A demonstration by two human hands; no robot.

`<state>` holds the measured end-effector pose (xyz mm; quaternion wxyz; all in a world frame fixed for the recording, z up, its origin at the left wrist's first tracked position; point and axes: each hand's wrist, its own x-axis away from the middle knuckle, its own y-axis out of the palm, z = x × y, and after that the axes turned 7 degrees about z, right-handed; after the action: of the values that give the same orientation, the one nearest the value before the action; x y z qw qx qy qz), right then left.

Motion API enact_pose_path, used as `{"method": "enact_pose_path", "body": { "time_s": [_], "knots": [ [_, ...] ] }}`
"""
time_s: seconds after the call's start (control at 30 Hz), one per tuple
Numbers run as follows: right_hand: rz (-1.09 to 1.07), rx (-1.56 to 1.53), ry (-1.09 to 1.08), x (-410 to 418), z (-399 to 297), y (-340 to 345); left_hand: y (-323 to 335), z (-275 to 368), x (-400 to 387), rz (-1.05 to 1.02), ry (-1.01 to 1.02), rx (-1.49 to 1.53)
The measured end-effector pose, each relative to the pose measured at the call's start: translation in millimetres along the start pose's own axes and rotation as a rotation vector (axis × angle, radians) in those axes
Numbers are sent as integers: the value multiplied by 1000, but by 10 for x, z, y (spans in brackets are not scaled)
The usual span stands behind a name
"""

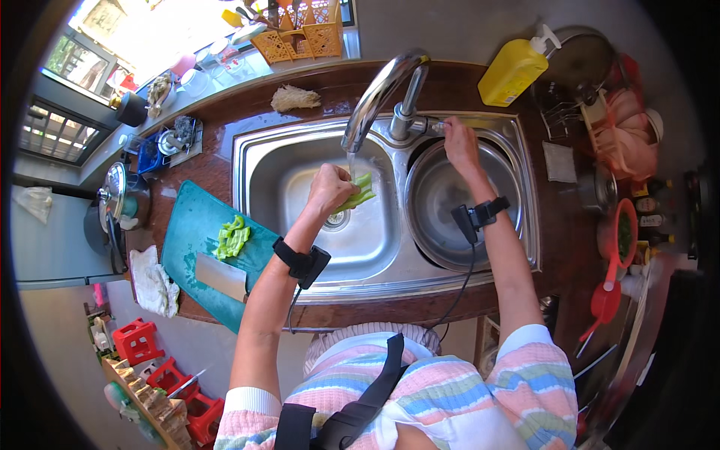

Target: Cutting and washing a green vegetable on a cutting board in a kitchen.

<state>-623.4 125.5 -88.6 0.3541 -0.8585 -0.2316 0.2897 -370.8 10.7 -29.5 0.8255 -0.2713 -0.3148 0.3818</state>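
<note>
My left hand (333, 188) grips a piece of green pepper (360, 194) under the spout of the chrome faucet (378, 93). A thin stream of water (352, 163) falls from the spout onto it, over the left basin of the steel sink (270, 197). At the faucet's side lever (434, 126), my right hand (460, 143) has its fingers closed on the end. Below that hand a round metal basin (450, 214) fills the right bowl. Cut green pepper pieces (232, 237) lie on a teal cutting board (191, 225) left of the sink, beside a cleaver (220, 275).
Behind the sink are a loofah-like scrubber (295, 98) and a yellow pump bottle (513, 72). A white cloth (152, 281) lies at the counter's left edge, near a lidded pot (115, 194). A red strainer (625, 230) with greens stands far right. Red stools (135, 340) are on the floor.
</note>
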Motion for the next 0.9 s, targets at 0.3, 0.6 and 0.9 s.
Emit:
{"method": "enact_pose_path", "body": {
  "time_s": [0.3, 0.6, 0.9],
  "knots": [
    [-15, 41, -6, 1, -15, -20, 26, -115, 27, 80, 99, -44],
    [-21, 32, 43, 36, -167, -52, -62, -281, 77, 66, 98, 14],
    [280, 151, -201, 657, -738, -235, -286, -601, 397, -28, -58, 457]
  ]
}}
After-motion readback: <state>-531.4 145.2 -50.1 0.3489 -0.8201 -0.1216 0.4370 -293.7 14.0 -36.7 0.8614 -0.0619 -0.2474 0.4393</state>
